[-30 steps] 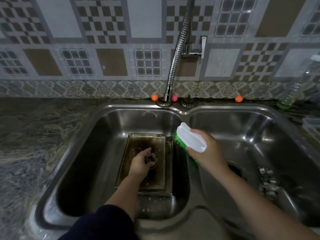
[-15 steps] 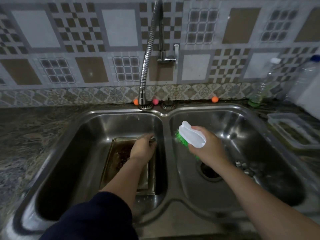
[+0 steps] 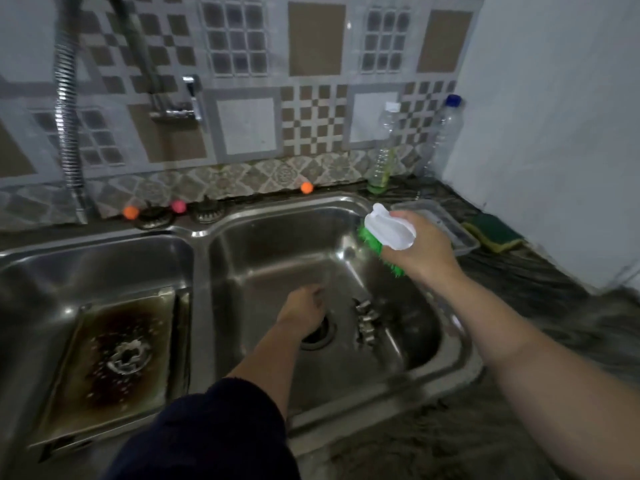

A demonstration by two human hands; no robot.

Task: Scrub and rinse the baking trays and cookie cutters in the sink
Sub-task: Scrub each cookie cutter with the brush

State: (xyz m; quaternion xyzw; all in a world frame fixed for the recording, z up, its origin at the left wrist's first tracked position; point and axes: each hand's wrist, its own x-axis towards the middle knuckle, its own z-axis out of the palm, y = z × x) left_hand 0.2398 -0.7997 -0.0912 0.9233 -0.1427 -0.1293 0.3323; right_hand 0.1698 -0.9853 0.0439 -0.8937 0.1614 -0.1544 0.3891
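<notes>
A burnt, stained baking tray (image 3: pixel 86 393) lies in the left sink basin (image 3: pixel 34 271), with a round cookie cutter (image 3: pixel 128 355) resting on it. Metal cookie cutters (image 3: pixel 363 320) lie on the floor of the right sink basin (image 3: pixel 277 244), beside the drain (image 3: pixel 320 336). My left hand (image 3: pixel 304 306) reaches down into the right basin just above the drain, its fingers curled and blurred; whether it holds anything is hidden. My right hand (image 3: pixel 419 251) grips a white scrub brush with green bristles (image 3: pixel 388 232) above the right basin's far right corner.
The coiled faucet hose (image 3: pixel 67 133) rises at the far left. Two plastic bottles (image 3: pixel 382 157) (image 3: pixel 445 133) stand in the back right corner. A clear plastic container (image 3: pixel 450 230) and a sponge (image 3: pixel 495 233) lie on the counter by the white wall (image 3: pixel 554 133).
My left hand has left the tray and crossed into the right basin near the drain. My right hand carried the brush toward the far right. The view swung right.
</notes>
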